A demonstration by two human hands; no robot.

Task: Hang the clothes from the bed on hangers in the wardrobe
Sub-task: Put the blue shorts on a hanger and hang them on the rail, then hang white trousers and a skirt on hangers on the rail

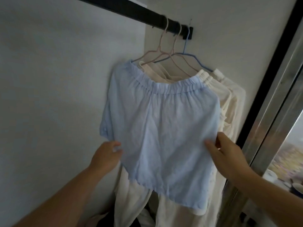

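Shorts hide cream clothes and both hands' fingers.

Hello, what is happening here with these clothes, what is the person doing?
A person is hanging clothes in a wardrobe. The light blue shorts already hang on a hanger from the black rail, in front of cream garments on other hangers. The left hand and the right hand each hold a side edge of the shorts, apparently straightening them.
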